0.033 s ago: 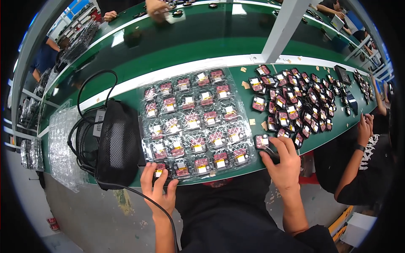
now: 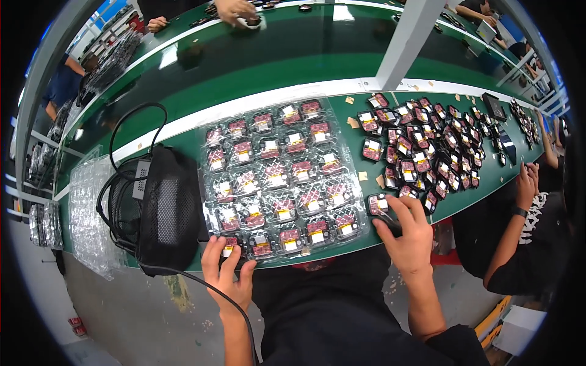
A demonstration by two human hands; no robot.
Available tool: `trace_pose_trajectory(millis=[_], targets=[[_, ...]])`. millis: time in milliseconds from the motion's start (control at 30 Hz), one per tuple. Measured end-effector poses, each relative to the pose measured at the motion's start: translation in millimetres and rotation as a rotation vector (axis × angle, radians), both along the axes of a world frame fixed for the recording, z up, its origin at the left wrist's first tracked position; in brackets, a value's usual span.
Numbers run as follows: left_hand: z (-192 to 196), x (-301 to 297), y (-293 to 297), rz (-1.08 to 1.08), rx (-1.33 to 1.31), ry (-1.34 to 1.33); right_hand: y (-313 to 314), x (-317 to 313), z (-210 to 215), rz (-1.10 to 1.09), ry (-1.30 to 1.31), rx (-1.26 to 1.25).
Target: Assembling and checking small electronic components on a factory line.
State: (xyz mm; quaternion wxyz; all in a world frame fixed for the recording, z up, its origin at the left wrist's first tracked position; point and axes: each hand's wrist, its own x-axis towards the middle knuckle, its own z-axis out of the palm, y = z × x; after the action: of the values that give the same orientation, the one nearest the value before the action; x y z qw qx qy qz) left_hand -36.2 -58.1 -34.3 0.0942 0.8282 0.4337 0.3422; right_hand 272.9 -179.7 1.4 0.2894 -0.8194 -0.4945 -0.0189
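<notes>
A clear plastic blister tray (image 2: 361, 235) lies in front of me on the green table, its pockets filled with small modules, each a black rounded frame with a pink-red face, a white label and a yellow strip. My left hand (image 2: 227, 274) rests at the tray's near left corner. Its fingers are apart, touching around the corner module (image 2: 229, 246). Just right of the tray, my right hand (image 2: 408, 235) pinches the edge of a loose module (image 2: 376, 204) between thumb and fingers. Something dark sits under that palm, mostly hidden.
Many loose modules (image 2: 421, 140) are heaped to the right. A black mesh bag (image 2: 171, 213) with a looping cable stands left of the tray, beside stacked empty clear trays (image 2: 91, 213). A grey post (image 2: 406, 49) rises beyond the white rail. Co-workers sit at right and across the green belt.
My two hands stay in place; the whole view shifts very slightly. Across the belt, a co-worker's hand has moved a little to the right, over a small dark piece.
</notes>
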Motion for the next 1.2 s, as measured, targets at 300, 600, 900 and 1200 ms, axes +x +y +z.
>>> trace_pose_trajectory(millis=[300,600,900,1200], targets=[[-4.5,-6.9,3.3,0.001,0.022,0.0,-2.5,4.3,-7.6,0.052,-0.01,0.026],[4.9,7.8,-19.0,-0.042,0.367,-0.022,-14.4,-4.2,16.1,0.196,0.042,0.398],[33.7,59.5,-52.6,-0.633,-1.515,-1.067,0.7,-40.3,26.4,0.848,-0.186,0.468],[25.7,59.7,-54.0,-0.646,-1.628,-1.391,-1.9,-45.7,21.8,0.685,0.215,0.316]])
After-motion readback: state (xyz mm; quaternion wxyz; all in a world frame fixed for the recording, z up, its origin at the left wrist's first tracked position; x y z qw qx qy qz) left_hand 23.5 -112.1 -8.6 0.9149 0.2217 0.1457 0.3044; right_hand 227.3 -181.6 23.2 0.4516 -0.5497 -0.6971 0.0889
